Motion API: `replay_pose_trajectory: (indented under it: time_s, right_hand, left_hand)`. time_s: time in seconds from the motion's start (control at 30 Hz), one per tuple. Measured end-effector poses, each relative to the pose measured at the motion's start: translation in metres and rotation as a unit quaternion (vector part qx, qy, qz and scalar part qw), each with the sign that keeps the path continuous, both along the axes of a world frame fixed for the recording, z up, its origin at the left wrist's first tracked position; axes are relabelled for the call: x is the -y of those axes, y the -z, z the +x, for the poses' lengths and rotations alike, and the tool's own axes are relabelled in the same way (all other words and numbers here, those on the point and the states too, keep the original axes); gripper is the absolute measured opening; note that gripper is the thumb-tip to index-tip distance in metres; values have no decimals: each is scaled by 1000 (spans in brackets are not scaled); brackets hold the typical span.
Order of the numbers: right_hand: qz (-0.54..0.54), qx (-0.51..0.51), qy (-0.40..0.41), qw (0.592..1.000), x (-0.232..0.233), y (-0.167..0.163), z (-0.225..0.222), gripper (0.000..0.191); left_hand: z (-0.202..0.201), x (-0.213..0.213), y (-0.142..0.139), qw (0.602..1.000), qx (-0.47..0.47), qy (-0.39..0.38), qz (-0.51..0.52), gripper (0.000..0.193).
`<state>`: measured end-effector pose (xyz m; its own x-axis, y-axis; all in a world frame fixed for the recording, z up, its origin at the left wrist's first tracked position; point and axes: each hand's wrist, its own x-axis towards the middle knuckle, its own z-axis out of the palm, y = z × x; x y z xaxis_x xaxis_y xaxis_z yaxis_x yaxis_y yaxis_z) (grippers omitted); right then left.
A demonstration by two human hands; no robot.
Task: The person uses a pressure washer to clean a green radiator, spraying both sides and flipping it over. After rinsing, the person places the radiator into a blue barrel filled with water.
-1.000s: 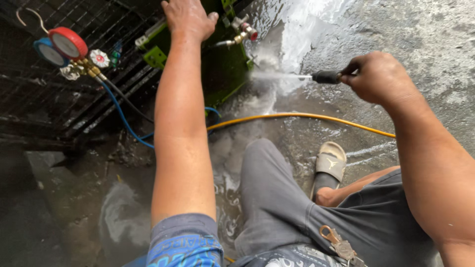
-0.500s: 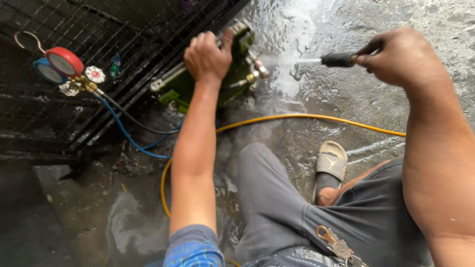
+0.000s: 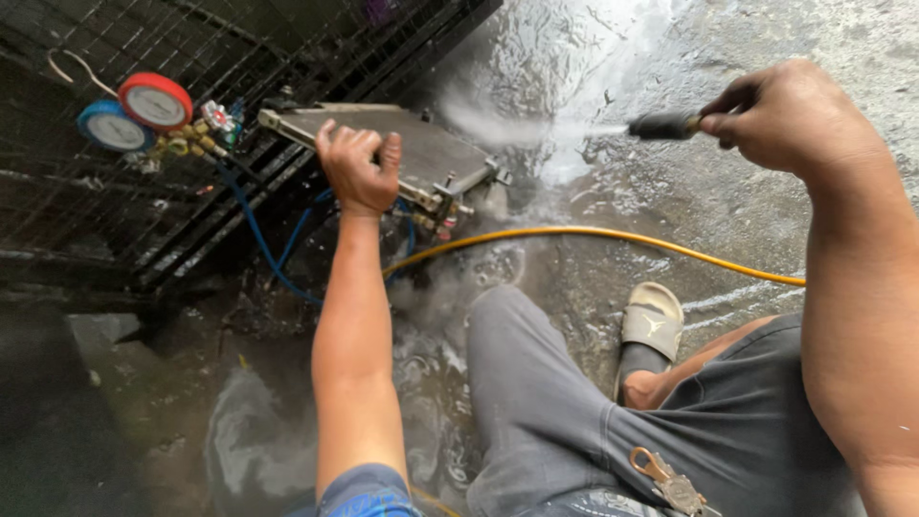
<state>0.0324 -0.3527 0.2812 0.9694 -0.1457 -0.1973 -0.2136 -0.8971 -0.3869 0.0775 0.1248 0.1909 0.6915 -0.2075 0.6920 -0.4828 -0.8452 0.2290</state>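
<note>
Grey metal fills my left hand (image 3: 359,170): I grip the near edge of the finned radiator panel (image 3: 421,153), which lies tilted at eleven o'clock above my knee. My right hand (image 3: 790,120), at two o'clock, is clenched around the black spray nozzle (image 3: 661,125), its water jet hitting the panel's right end. The yellow hose (image 3: 593,233) crosses the wet concrete floor (image 3: 728,211) between them. Red and blue gauges (image 3: 134,110) hang at ten o'clock.

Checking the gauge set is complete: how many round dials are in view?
2: a red-rimmed dial and a blue-rimmed dial touching its lower left side, both against the black grille at upper left. None look hidden.
</note>
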Motion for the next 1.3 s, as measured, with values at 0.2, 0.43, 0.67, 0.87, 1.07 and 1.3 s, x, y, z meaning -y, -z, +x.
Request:
replay_pose_trajectory:
  time_s: [0.2,0.43,0.67,0.87,1.07,1.3]
  right_hand:
    - [17,1,-15,1000,8,5,0,25]
    - [41,7,22,999,19,9,-9,24]
    - [69,11,36,997,30,3,-18,23]
    - [47,15,52,997,26,-3,-19,23]
    - [50,-18,68,996,10,-1,-10,23]
    - [68,-31,89,993,2,15,14,23]
  left_hand:
    - [12,11,-4,996,-56,-54,-32,34]
    - [48,9,47,906,-52,-252,-335,91]
    - [68,8,92,813,-158,-193,-526,102]
    - [3,61,89,870,-179,-130,-441,96]
    - [-11,83,40,911,-206,27,-356,79]
    - [60,44,-19,956,-195,-61,-212,45]
